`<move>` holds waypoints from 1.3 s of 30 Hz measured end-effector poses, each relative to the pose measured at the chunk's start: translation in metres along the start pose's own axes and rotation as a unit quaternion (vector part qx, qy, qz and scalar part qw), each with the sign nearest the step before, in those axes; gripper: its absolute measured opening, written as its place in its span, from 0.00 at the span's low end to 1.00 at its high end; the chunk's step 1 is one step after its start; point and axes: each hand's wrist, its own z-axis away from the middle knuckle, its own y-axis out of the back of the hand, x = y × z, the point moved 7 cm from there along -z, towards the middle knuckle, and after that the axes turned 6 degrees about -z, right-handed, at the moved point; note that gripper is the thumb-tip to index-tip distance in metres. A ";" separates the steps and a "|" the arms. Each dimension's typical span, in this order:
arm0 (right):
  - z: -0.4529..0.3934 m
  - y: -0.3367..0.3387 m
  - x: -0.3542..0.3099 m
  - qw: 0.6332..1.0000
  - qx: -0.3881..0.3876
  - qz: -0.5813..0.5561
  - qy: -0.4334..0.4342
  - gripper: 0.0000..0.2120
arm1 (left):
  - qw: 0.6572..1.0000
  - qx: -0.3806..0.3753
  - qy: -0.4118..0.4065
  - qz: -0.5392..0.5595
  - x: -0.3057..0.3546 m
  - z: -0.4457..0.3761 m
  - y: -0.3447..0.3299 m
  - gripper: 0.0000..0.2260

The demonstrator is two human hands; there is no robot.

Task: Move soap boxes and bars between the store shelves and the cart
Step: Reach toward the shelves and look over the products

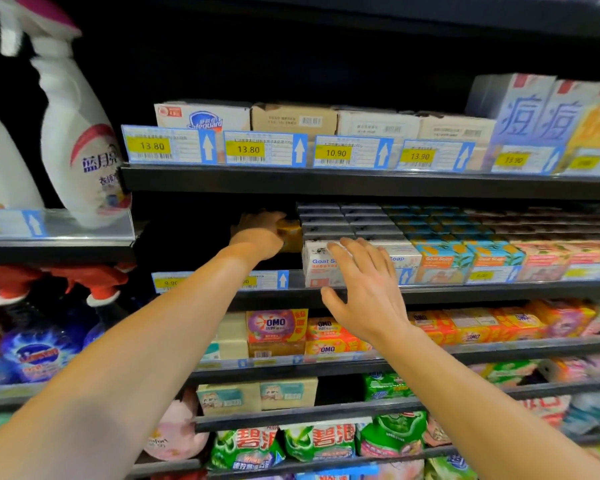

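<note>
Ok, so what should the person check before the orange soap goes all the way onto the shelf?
1. Left hand has a firm hold on the orange soap: ok, fingers curl round it.
2. Room on the shelf left of the goat soap boxes: ok, a dark gap shows there.
3. How deep that gap goes: cannot tell, too dark.
4. Right hand out of the way: ok, it is open in front of the goat soap boxes, beside the gap.
5. Goat soap stacks steady: ok, they sit in even rows.
6. Price tag matches the orange soap: cannot tell, the arm covers part of it.
</note>
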 end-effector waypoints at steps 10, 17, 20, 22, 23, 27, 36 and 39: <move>0.050 0.030 -0.004 1.000 -0.012 0.008 -0.006 0.35 | 0.979 0.184 -0.069 -0.048 0.026 0.112 0.019 0.23; 0.143 0.038 -0.025 0.996 -0.068 -0.046 0.029 0.34 | 0.989 0.135 -0.051 -0.042 0.021 0.243 -0.034 0.25; 0.188 0.030 -0.040 0.992 -0.110 -0.056 0.043 0.34 | 0.993 0.103 -0.036 -0.049 0.009 0.301 -0.062 0.25; 0.218 0.016 -0.052 0.984 -0.162 -0.059 0.044 0.35 | 0.995 0.071 -0.017 -0.067 -0.005 0.338 -0.087 0.26; 0.230 0.010 -0.056 0.981 -0.179 -0.065 0.043 0.35 | 0.995 0.057 -0.011 -0.077 -0.012 0.352 -0.097 0.27; 0.286 -0.011 -0.094 0.968 -0.217 -0.101 0.078 0.36 | 0.994 0.001 0.029 -0.101 -0.051 0.426 -0.135 0.29; 0.375 -0.071 -0.180 0.913 -0.351 -0.148 0.142 0.37 | 0.984 -0.044 0.142 -0.100 -0.144 0.555 -0.163 0.28; 0.392 -0.091 -0.209 0.897 -0.383 -0.142 0.169 0.36 | 0.979 -0.041 0.173 -0.095 -0.181 0.584 -0.165 0.28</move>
